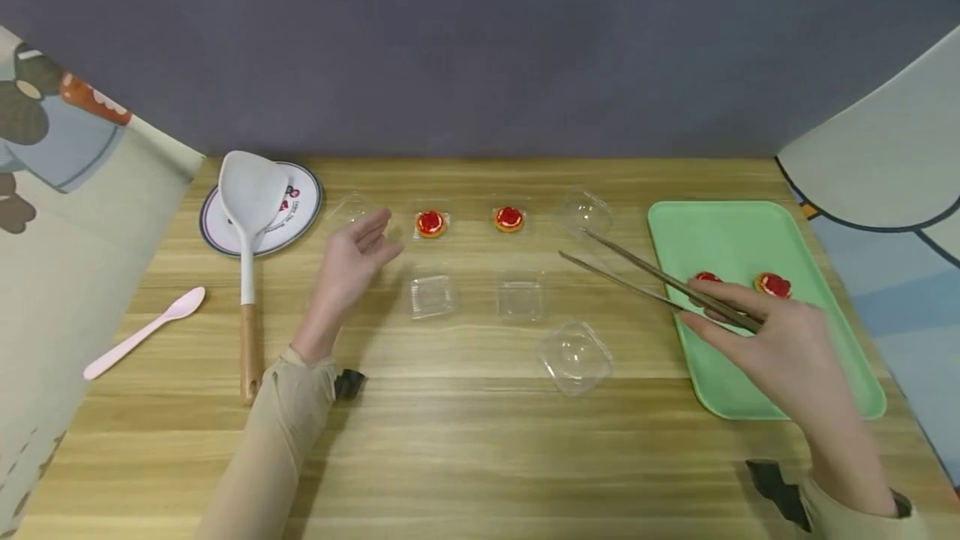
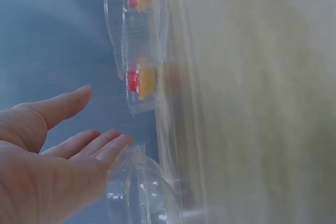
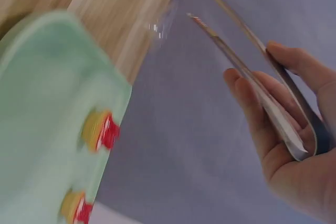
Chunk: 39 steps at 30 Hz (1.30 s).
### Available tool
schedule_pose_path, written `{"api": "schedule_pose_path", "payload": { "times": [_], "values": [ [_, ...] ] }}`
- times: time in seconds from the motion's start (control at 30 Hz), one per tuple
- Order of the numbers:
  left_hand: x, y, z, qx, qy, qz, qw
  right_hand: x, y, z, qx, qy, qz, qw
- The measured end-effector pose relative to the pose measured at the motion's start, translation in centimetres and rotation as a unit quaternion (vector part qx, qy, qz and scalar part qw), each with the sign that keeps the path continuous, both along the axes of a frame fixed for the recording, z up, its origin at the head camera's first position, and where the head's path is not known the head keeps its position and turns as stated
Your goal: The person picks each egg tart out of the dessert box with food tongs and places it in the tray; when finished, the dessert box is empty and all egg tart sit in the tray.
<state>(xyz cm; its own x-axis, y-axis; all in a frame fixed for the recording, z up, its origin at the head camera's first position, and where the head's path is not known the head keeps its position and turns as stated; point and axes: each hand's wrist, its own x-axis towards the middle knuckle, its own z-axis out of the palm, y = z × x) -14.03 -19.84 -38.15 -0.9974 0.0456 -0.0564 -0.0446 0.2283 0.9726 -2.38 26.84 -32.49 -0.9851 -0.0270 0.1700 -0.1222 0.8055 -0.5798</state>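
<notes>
My right hand [image 1: 787,348] holds long metal tweezers [image 3: 252,61] over the green tray [image 1: 750,394]. The tips are apart with nothing between them. Two small red-topped tarts sit on the tray: one tart [image 1: 772,285] to the right, another tart [image 1: 707,277] partly hidden behind the tweezers. Toward the back of the table, a left tart [image 1: 431,224] and a right tart [image 1: 509,219] each sit in a clear plastic box. My left hand [image 1: 351,261] is raised with loosely extended fingers, holding nothing, near a domed clear lid [image 1: 351,209].
Two clear box bases [image 1: 432,297] [image 1: 521,298] stand mid-table. Domed clear lids [image 1: 575,358] [image 1: 587,211] lie to their right. At left, a white spatula [image 1: 253,190] rests across a plate [image 1: 303,219], with a pink spoon [image 1: 150,333] nearby. A dark upright panel [image 1: 480,48] borders the table's back.
</notes>
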Motion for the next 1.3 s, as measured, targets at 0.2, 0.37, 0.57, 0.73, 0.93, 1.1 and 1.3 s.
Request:
{"api": "schedule_pose_path", "payload": {
  "times": [0.2, 0.37, 0.57, 0.73, 0.93, 1.1, 1.3],
  "values": [
    [-1.5, 0.6, -0.5, 0.022, -0.023, -0.003, 0.9995, -2.5, -2.9, -0.1, -0.021, 0.002, 0.062, 0.9978],
    [-2.5, 1.0, -0.6, 0.033, -0.052, -0.003, 0.9981, -4.7, -5.4, 0.0, -0.027, 0.006, 0.095, 0.9951],
    [-3.7, 1.6, -0.7, 0.013, -0.079, -0.018, 0.9966, -7.4, -8.0, 0.2, -0.019, 0.001, 0.123, 0.9922],
    [-4.2, 1.9, -0.8, 0.022, -0.099, -0.031, 0.9943, -9.6, -10.5, 0.0, -0.011, 0.004, 0.156, 0.9877],
    [-4.4, 1.9, -0.7, 0.027, -0.109, -0.036, 0.9930, -11.1, -12.7, -0.3, 0.001, -0.022, 0.175, 0.9843],
    [-4.5, 2.1, -0.6, 0.014, -0.109, -0.041, 0.9931, -11.9, -13.7, -0.3, 0.007, -0.028, 0.190, 0.9813],
    [-4.3, 2.2, -0.6, 0.004, -0.101, -0.052, 0.9935, -12.6, -14.4, -0.3, 0.030, -0.031, 0.199, 0.9791]
  ]
}}
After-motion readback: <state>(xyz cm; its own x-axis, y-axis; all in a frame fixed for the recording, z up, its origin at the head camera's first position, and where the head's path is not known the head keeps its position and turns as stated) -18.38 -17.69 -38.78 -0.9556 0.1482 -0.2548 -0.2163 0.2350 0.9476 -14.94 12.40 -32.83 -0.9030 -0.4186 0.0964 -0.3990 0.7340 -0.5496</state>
